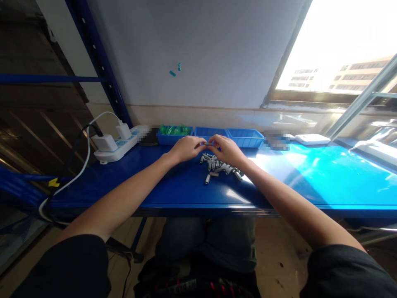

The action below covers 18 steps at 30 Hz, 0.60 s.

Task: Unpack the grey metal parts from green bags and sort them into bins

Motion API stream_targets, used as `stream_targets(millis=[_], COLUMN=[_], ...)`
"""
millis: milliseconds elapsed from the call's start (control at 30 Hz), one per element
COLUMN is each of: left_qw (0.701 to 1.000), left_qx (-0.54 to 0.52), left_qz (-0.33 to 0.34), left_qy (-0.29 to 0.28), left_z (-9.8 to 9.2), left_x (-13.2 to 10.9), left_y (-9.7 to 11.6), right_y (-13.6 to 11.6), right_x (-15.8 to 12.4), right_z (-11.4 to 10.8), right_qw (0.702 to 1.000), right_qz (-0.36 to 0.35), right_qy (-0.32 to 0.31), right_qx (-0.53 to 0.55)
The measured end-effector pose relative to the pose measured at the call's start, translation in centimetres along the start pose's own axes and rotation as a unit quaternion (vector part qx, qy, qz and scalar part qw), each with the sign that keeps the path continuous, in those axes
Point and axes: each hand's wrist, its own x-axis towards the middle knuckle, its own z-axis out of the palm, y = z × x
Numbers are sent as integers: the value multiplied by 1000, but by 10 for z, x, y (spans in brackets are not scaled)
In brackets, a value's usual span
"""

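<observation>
We see both hands raised just above a blue table [173,186], meeting over its far middle part. The left hand [187,148] and the right hand [226,148] come together at the fingertips, each pinching one end of a small metal piece [207,144] that lies roughly level between them; the fingers hide part of it.

Just below and on the near side of the hands, we find a loose pile of metal pieces [217,165], silvery and short, lying on the table at many angles. One of them, at the near left edge, sits a little apart from the rest.

Beyond the hands, three blue bins stand in a row along the wall [204,54]. The left bin [169,140] holds green plastic [175,130], the middle bin [203,131] is partly hidden by the right hand, and the right bin [246,138] stands beside it.

Toward the left of the table we see a white power strip [114,154] with two plugs in it. Toward the far right lies a flat white box [312,139], below a bright window [335,54].
</observation>
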Motion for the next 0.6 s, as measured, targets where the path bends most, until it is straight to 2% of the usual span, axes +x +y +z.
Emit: stream_targets(millis=[200,367,500,600], left_qw=[999,998,998,999], left_qx=[13,23,17,-13], left_qz=[29,17,-19,-41], left_qy=[-41,-62,-49,-1], left_z=[-2,0,1,1], left_x=[1,0,-1,-1], left_y=[-1,-3,-1,3], right_y=[1,-1,-4,-3], right_x=[-1,-2,-1,0], right_z=[1,2,2,0], right_qw=[999,998,998,999], right_qz=[-37,-44,-33,-14], right_qy=[-23,-41,-43,-35], right_qx=[1,-5,-12,-25])
